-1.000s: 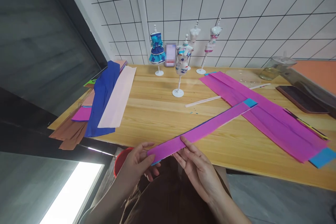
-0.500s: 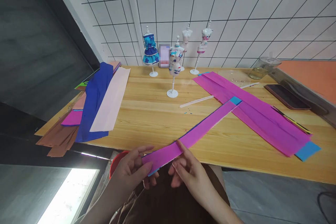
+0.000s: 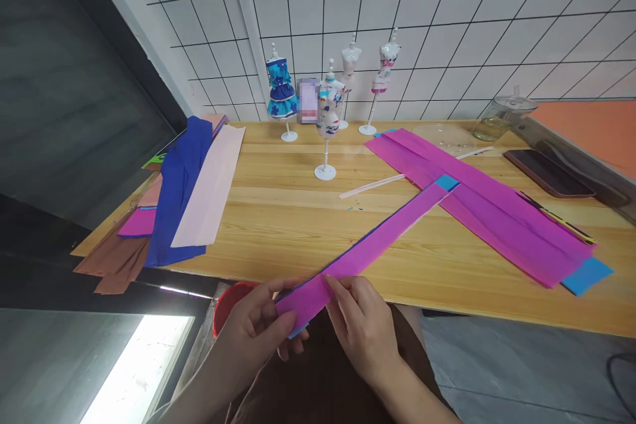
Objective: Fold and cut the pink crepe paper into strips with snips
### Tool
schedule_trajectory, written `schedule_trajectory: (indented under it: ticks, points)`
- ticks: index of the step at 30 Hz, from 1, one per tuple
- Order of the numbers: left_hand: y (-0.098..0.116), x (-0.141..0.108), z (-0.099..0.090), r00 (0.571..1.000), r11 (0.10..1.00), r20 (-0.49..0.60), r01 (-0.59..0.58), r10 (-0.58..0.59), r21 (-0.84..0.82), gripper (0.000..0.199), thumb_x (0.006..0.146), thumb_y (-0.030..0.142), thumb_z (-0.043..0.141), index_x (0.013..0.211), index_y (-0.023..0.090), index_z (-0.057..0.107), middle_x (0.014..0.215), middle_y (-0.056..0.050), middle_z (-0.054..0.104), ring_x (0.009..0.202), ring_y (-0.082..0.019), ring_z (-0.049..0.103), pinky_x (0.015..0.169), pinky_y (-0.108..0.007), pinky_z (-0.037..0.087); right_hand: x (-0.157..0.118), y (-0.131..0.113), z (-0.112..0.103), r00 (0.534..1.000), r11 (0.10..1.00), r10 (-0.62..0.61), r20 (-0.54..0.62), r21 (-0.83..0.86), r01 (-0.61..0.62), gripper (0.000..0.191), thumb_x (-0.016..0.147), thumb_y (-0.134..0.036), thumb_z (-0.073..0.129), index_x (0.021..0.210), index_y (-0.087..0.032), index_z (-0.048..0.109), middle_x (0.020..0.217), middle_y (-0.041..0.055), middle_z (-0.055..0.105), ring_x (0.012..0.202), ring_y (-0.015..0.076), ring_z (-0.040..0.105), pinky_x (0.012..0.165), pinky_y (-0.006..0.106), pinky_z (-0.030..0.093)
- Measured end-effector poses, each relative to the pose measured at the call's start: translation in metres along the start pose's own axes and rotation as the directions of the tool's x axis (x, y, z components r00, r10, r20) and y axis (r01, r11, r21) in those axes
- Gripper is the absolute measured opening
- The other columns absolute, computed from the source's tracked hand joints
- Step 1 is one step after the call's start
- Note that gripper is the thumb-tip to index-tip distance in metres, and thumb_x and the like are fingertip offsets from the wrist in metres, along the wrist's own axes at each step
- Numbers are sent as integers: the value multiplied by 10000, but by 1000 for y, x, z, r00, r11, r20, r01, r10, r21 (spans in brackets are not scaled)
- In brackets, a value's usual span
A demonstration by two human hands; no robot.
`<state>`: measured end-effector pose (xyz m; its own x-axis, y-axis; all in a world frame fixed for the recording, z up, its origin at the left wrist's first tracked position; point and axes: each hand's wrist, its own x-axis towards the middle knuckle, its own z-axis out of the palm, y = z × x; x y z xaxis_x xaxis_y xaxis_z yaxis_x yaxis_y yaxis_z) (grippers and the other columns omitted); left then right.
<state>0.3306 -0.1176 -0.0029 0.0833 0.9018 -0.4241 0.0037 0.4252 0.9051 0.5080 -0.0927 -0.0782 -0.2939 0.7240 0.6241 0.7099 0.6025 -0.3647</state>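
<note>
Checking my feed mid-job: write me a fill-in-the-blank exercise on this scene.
The hand holding the near end of the narrow pink strip is the ____ one.
____ small mannequins stand on the table.
The dress on the leftmost is mainly ____.
The container below the table edge is ____.
Missing: left; Four; blue; red.

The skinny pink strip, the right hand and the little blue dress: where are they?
Skinny pink strip (image 3: 380, 238), head view: middle of its length.
Right hand (image 3: 365, 324), head view: back of the hand.
Little blue dress (image 3: 281, 89), head view: near its waist.
</note>
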Motion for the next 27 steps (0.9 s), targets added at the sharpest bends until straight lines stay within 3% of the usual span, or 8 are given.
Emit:
schedule_trajectory:
  ticks: [7,13,18,22,27]
  points:
    - [-4,4,-9,999,999,-40,22,-21,45,498,723,438,658,1138,186,548,687,-47,686,584,-168,623,541,-268,457,1,10,10,999,1000,-1,38,-2,1,251,860,-99,498,1079,-172,595,856,88,616,797,210,535,642,355,451]
    - [-10,12,-28,996,993,88,7,-17,115,470,738,406,669,1150,211,553,879,-69,694,733,-179,639,644,-285,481,-2,11,12,998,1000,-7,63,-2,7,276,863,-106,502,1112,-184,591,877,85,637,800,210,540,655,363,439]
    - [-26,28,-47,986,999,166,26,-21,-24,640,725,562,628,1225,180,511,911,-92,678,800,-193,633,708,-298,484,-3,9,13,998,1000,-11,66,-20,13,272,855,-99,519,1106,-173,593,886,88,637,812,212,529,671,366,425]
    - [-27,41,-38,978,993,175,114,-110,-15,509,819,571,496,1069,144,614,861,-97,682,782,-178,642,707,-280,484,-4,8,14,998,999,-14,67,-37,17,271,851,-101,522,1096,-186,603,878,80,633,792,209,513,659,361,412]
    - [-23,53,-17,957,990,256,144,-138,-7,421,679,410,726,1003,162,623,874,-71,690,650,-155,638,639,-283,504,-4,8,14,995,998,-31,91,-42,35,273,855,-110,520,1110,-169,595,898,94,626,805,217,497,668,371,412]
